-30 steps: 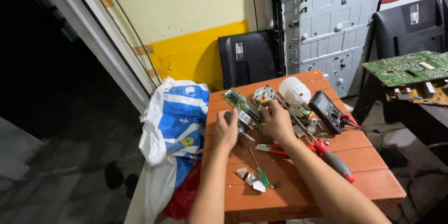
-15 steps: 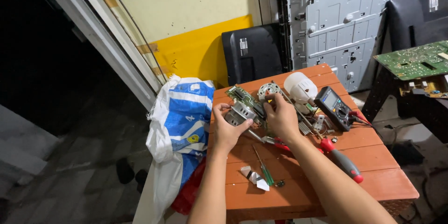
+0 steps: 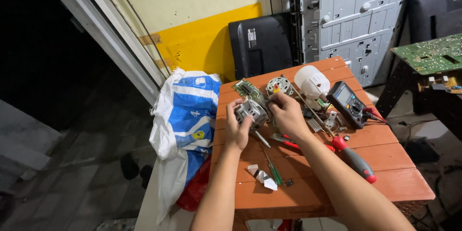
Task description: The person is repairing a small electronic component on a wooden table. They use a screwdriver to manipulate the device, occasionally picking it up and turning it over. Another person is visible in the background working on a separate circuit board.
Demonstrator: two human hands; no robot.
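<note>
Both hands, left hand [image 3: 237,130] & right hand [image 3: 287,115], grasp small motor [image 3: 251,110] at frame center; loose grip could drop it onto screwdriver [image 3: 272,168].

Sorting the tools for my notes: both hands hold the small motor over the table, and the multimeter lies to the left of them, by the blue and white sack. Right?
Not quite. In the head view the multimeter lies to the right of the hands, beside the white bulb, far from the sack. Left hand and right hand do hold the motor.
</note>
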